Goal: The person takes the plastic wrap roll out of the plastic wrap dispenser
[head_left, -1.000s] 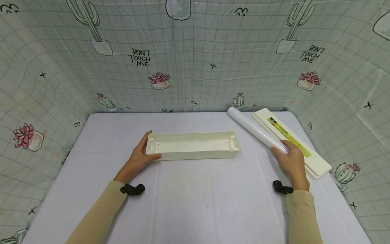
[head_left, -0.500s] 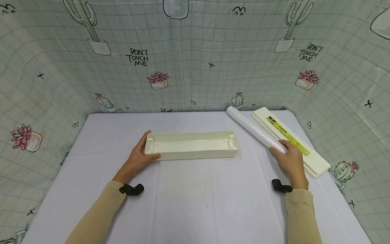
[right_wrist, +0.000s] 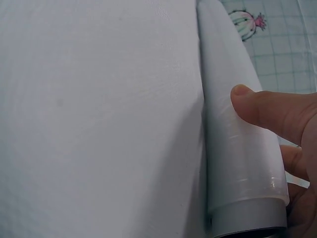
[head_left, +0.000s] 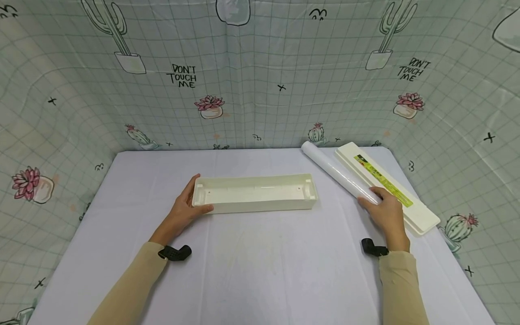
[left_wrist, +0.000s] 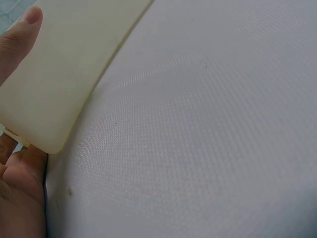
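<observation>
In the head view, a long cream plastic box point(head_left: 256, 206), open at the top, lies across the middle of the table. My left hand point(head_left: 183, 214) holds its left end, thumb on the near wall and fingers around the far side; the left wrist view shows the thumb on the box wall point(left_wrist: 74, 64). Right of the box, a roll of cling film point(head_left: 339, 173) lies slantwise. My right hand point(head_left: 386, 214) grips its near end, and in the right wrist view the thumb presses the wrapped film point(right_wrist: 233, 124) just above the bare core end point(right_wrist: 250, 215).
A cream lid point(head_left: 390, 189) with a yellow-green label lies slantwise right of the roll, close to the table's right edge. White cloth point(head_left: 260, 271) covers the table. Behind and at the sides hangs a patterned curtain point(head_left: 260, 67).
Both hands keep their holds, and the box, roll and lid stay in place on the table. The head view has shifted very slightly.
</observation>
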The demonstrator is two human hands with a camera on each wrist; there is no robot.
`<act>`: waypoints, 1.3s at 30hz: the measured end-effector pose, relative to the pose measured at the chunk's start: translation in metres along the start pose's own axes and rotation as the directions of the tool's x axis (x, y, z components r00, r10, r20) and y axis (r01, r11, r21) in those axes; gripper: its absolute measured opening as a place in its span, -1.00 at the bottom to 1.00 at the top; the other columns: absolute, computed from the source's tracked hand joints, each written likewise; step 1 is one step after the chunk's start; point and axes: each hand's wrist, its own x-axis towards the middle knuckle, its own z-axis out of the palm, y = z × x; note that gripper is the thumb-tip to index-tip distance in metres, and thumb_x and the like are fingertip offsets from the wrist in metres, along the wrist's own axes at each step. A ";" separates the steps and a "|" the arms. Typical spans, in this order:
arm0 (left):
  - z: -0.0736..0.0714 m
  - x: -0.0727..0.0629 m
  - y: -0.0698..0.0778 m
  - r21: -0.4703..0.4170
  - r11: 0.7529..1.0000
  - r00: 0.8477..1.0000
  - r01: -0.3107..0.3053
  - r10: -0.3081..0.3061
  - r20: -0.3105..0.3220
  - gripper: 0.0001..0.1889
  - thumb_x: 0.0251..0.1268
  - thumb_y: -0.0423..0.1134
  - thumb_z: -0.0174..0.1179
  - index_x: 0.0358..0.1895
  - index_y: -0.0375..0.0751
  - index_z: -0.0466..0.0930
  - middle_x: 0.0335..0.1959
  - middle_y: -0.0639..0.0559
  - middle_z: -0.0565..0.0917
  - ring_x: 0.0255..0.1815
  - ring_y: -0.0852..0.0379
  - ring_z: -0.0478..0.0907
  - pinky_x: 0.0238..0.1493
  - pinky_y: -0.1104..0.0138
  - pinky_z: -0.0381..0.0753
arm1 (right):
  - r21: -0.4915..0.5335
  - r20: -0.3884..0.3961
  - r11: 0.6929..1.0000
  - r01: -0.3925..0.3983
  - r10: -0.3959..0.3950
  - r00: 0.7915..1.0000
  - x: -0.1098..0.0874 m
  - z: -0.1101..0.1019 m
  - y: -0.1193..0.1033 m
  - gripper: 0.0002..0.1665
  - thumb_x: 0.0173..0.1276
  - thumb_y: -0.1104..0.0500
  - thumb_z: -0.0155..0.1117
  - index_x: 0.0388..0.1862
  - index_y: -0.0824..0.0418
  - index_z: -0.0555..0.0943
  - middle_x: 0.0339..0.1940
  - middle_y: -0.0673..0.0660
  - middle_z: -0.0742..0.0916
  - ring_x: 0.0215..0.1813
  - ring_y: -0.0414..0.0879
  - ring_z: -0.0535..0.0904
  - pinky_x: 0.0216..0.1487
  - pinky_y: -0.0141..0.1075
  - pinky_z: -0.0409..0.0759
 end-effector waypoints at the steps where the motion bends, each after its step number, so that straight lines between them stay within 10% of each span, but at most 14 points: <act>1: 0.000 0.000 0.000 0.000 1.000 1.000 0.000 0.000 0.001 0.17 0.27 -0.21 0.48 0.70 0.33 -0.25 0.70 0.10 0.00 0.68 0.01 0.05 0.28 0.61 0.32 | 0.001 -0.001 1.000 0.001 -0.001 1.000 0.000 0.000 0.000 -0.26 0.41 -0.06 0.40 0.37 0.40 0.50 0.32 0.50 0.58 0.33 0.42 0.49 0.32 0.23 0.41; 10: 0.000 0.001 0.002 0.001 1.000 1.000 -0.003 0.003 0.000 0.17 0.27 -0.21 0.48 0.71 0.28 -0.25 0.70 0.08 0.02 0.68 0.00 0.06 0.30 0.59 0.32 | -0.009 0.021 1.000 -0.006 0.006 1.000 0.000 -0.002 0.000 -0.24 0.43 -0.08 0.38 0.39 0.39 0.48 0.36 0.51 0.56 0.36 0.44 0.46 0.33 0.25 0.40; 22: -0.001 0.003 0.003 0.012 1.000 1.000 0.002 -0.002 -0.006 0.16 0.29 -0.23 0.47 0.70 0.30 -0.26 0.71 0.01 -0.01 0.68 -0.07 0.05 0.56 -0.02 0.16 | -0.017 0.033 1.000 0.007 -0.006 0.999 0.001 -0.002 0.000 -0.25 0.45 -0.08 0.35 0.40 0.41 0.46 0.36 0.52 0.55 0.36 0.44 0.45 0.34 0.26 0.38; 39: 0.000 -0.001 0.008 -0.016 0.999 0.999 0.037 -0.037 -0.006 0.22 0.27 -0.23 0.48 0.71 0.26 -0.34 0.73 0.04 -0.13 0.71 -0.05 -0.06 0.60 -0.03 0.06 | -0.087 0.078 0.995 0.043 -0.036 0.996 0.002 -0.001 -0.001 -0.21 0.47 -0.05 0.32 0.46 0.42 0.39 0.40 0.57 0.48 0.38 0.50 0.41 0.32 0.32 0.37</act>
